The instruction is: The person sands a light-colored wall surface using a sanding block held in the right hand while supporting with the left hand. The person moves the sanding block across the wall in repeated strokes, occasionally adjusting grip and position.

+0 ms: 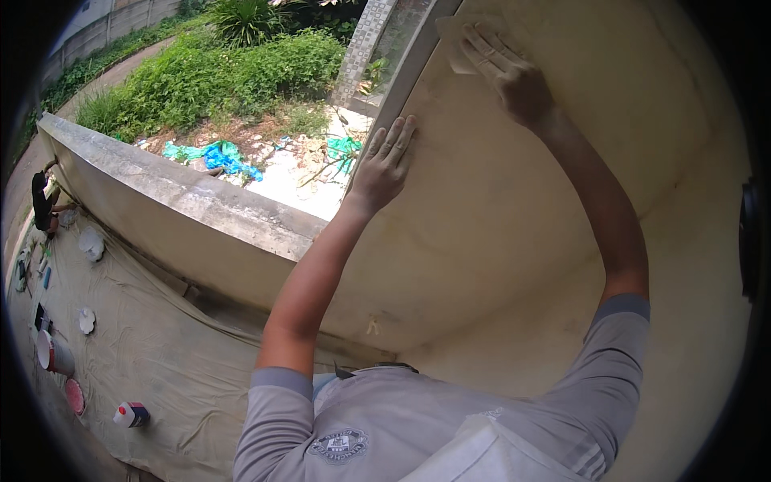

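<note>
My right hand [514, 82] lies high on the beige wall [498, 209], fingers stretched up and to the left. Beneath its fingertips is a thin pale sheet [454, 56], pressed flat against the wall; its grain cannot be made out, though it looks like sandpaper. Lower and to the left, my left hand [384, 167] rests its outstretched fingers on the wall beside the opening's edge. Nothing shows in that hand. Both arms reach upward, and the wall's surface looks patchy and smeared around the sheet.
A low wall with a rough ledge [193, 193] runs off left. Below, a drop cloth [185, 377] bears a bucket [55, 353], a red-topped container [75, 396], a jug [132, 414] and pale scraps. At far left another person [45, 201] crouches. Plants [233, 88] grow outside.
</note>
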Demonstrator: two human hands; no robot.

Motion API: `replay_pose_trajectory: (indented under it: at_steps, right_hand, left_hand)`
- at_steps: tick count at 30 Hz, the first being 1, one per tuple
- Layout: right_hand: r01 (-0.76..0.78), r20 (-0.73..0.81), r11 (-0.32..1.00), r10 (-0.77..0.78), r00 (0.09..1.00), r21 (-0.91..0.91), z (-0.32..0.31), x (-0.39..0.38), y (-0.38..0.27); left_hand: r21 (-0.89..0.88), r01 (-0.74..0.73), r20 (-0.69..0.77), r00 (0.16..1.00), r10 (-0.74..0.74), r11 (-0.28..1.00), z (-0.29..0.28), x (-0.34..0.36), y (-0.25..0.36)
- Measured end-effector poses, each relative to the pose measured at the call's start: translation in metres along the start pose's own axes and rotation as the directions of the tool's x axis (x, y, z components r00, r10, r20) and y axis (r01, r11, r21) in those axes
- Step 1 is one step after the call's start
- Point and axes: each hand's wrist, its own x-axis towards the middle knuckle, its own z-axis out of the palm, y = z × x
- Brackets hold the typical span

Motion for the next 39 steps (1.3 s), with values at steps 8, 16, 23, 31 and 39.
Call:
replay_pose_trajectory:
  at_steps: [8, 16, 23, 31, 39]
  right_hand:
    - [0.126, 0.107, 0.991, -0.13, 0.986, 0.044, 0.008, -0.039, -0.028]
    - [0.077, 0.124, 0.997, -0.079, 0.989, 0.028, -0.018, -0.084, -0.022]
    - [-0.189, 0.107, 0.98, 0.181, 0.978, 0.066, -0.027, -0.166, -0.031]
    - [-0.705, -0.191, 0.708, 0.689, 0.699, -0.025, 0.009, -0.313, -0.089]
    - [-0.878, -0.277, 0.459, 0.868, 0.412, 0.133, 0.033, -0.354, -0.17]
  left_hand:
    - [0.125, -0.008, 0.033, 0.999, 0.004, 0.992, -0.001, -0.008, -0.015]
    - [0.006, -0.038, -0.044, 0.998, 0.038, 0.999, -0.002, 0.018, -0.004]
    - [0.084, -0.141, -0.047, 0.988, 0.145, 0.986, -0.024, 0.118, -0.017]
    - [0.12, -0.314, -0.033, 0.947, 0.32, 0.942, -0.007, 0.221, 0.071]
    - [0.155, -0.381, 0.09, 0.924, 0.371, 0.912, -0.018, 0.154, 0.013]
